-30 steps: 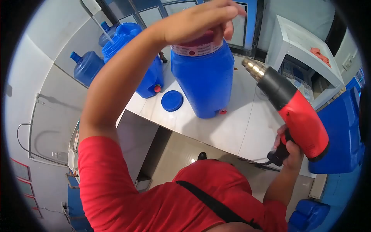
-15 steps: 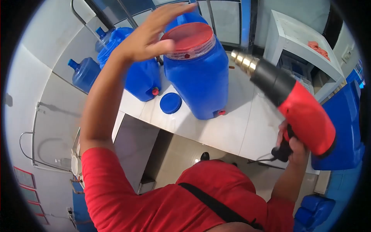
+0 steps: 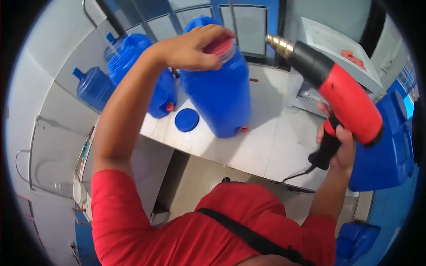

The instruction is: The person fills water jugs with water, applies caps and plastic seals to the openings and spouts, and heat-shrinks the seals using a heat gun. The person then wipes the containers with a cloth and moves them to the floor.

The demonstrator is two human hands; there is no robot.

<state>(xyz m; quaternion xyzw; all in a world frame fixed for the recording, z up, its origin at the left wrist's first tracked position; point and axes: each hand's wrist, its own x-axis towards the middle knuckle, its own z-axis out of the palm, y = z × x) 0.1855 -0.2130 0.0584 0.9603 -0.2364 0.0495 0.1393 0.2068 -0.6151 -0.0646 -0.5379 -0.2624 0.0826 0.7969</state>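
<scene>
The left hand [image 3: 190,48] curved over the red lid [image 3: 219,45] of an upright blue container [image 3: 217,95], grip unclear and contents hidden, on the counter [image 3: 262,142] beside a loose blue cap [image 3: 186,119], while the right hand [image 3: 344,145] was wrapped around the heat gun [image 3: 350,103] by its handle.

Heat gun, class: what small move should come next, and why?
Perhaps draw the left hand back from the red cap before aiming the heat gun there: the fingers lie over the cap, while the metal nozzle stands apart, off to the right.
</scene>
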